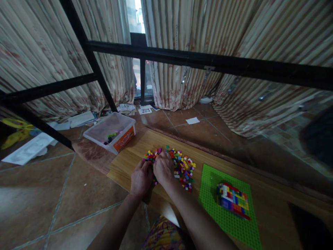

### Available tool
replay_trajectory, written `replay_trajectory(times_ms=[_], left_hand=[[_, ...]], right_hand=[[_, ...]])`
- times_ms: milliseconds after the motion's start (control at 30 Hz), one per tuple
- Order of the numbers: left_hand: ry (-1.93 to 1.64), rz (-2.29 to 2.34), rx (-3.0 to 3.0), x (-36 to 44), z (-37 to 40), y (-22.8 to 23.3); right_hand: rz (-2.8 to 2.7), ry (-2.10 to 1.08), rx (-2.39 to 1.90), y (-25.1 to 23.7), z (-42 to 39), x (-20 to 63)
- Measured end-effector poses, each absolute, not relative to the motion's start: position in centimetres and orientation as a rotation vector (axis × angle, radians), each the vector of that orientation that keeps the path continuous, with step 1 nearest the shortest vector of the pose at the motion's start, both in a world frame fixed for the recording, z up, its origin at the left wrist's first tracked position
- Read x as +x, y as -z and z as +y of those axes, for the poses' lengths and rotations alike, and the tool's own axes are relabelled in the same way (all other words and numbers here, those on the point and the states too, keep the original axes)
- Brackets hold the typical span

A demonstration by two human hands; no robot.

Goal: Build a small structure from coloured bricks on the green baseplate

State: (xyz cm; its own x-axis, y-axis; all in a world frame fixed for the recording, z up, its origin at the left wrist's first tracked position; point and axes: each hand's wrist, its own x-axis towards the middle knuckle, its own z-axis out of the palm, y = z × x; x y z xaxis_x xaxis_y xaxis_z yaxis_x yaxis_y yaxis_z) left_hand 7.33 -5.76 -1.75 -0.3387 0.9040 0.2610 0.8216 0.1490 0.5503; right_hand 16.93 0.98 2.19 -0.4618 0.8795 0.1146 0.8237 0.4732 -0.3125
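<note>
Nearest, a patterned cloth (165,236) covers the person's lap at the near edge of the table (136,140). Both forearms extend over this edge.

The left hand (142,178) is positioned at the near side of the bricks (183,165), toward the left end of the table. Its fingers are bent inward. The right hand (163,168) is placed directly beside it, over the bricks, with the fingers curled downward. The fingertips of both hands are hidden; whether either hand grasps a brick or is released cannot be told.

The bricks are small, loose and multicoloured. They lie in a spread pile between the near and far edges of the table, around and to the right of the hands.

The baseplate (212,199) is green and studded. It lies flat to the right of the bricks, apart from them. A block model (232,199) of mixed colours is located on the baseplate, nearer its right edge than its left.

The bin (125,139) is located at the far left corner of the table. It is clear plastic with an orange label and contains some green, dark and pink pieces.

Beyond the far edge, a white sheet (192,120) lies on the tiled floor (166,118). A black frame (182,57) crosses in front of the striped curtains (166,83).
</note>
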Motion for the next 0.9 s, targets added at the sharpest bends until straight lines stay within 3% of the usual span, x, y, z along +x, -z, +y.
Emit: replay_trajectory(times_ms=[400, 900], left_hand=[[-0.947, 2.293, 1.759, 7.4, -5.8, 2.1], [-0.903, 2.289, 1.739, 7.4, -5.7, 1.5]], right_hand=[[-2.364, -0.454, -1.413, -1.7, 1.5, 19.0], [-2.607, -0.332, -1.488, -3.1, 1.8, 16.2]])
